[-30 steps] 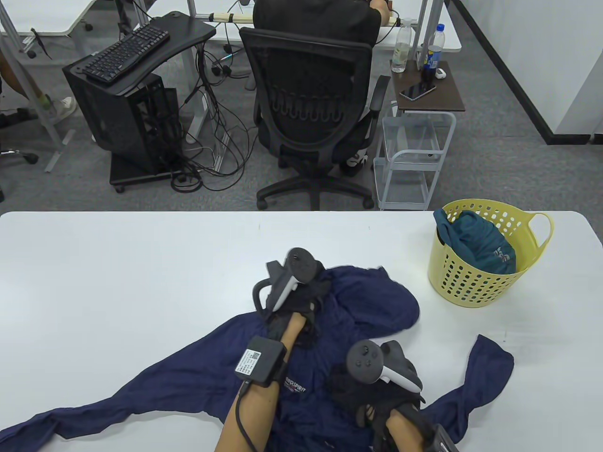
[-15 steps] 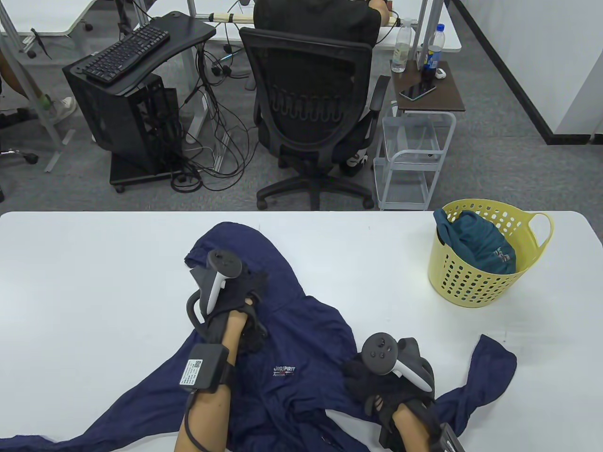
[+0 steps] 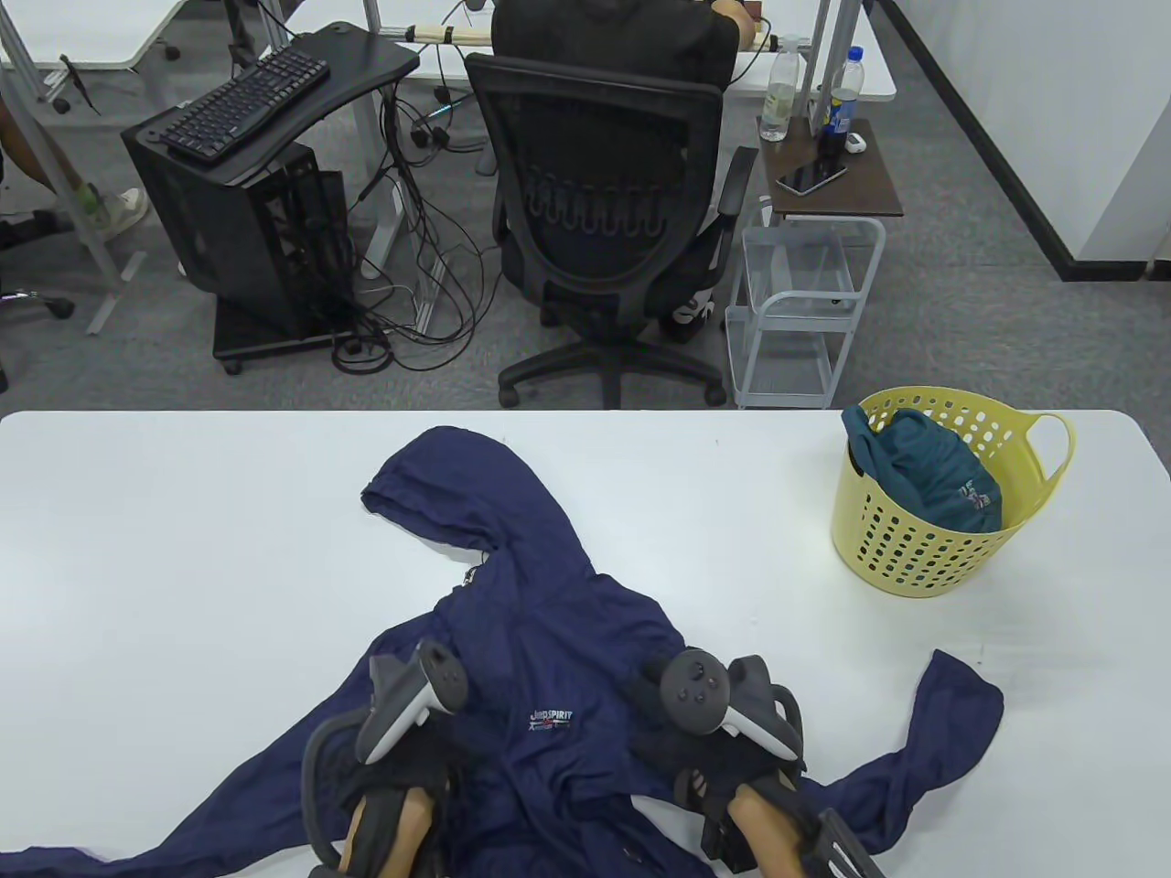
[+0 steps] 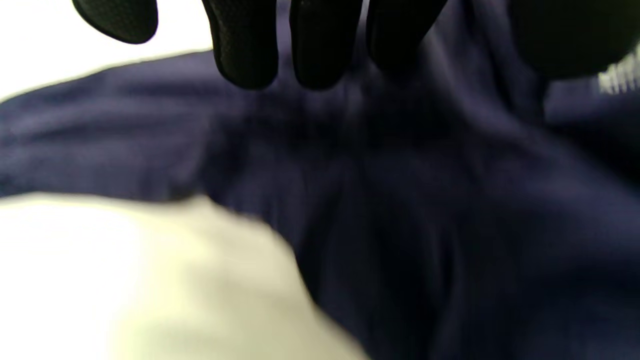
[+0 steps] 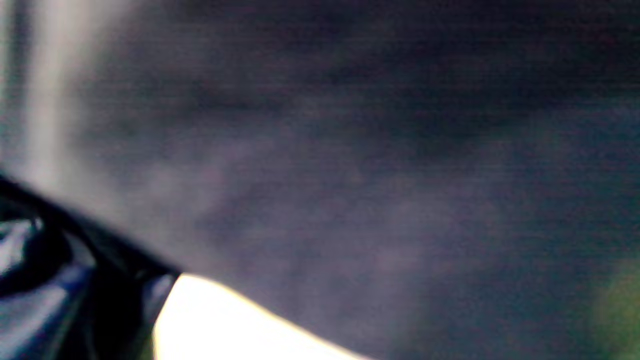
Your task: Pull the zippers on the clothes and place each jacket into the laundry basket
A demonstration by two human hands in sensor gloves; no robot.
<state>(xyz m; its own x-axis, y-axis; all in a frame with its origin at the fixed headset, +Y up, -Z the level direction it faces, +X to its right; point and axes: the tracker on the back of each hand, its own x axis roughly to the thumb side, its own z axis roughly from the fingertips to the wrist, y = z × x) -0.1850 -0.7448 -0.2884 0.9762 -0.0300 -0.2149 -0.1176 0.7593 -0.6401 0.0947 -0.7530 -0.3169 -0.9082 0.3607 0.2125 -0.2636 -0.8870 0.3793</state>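
Observation:
A navy jacket lies spread on the white table, its hood pointing to the far left and its sleeves trailing off to both sides. My left hand hovers low over the jacket's left side. In the left wrist view its fingers hang straight above the navy fabric and hold nothing. My right hand rests on the jacket's right front panel, but its fingers are hidden under the tracker. The right wrist view shows only blurred navy cloth. A yellow laundry basket stands at the right with a teal jacket inside.
White lettering marks the jacket's chest between my hands. Beyond the table's far edge are a black office chair with a seated person, a white wire cart and a computer stand.
My left hand has let go of the hood, which now lies flat at the far left, and has drawn back toward the near edge. My right hand has shifted slightly left on the jacket.

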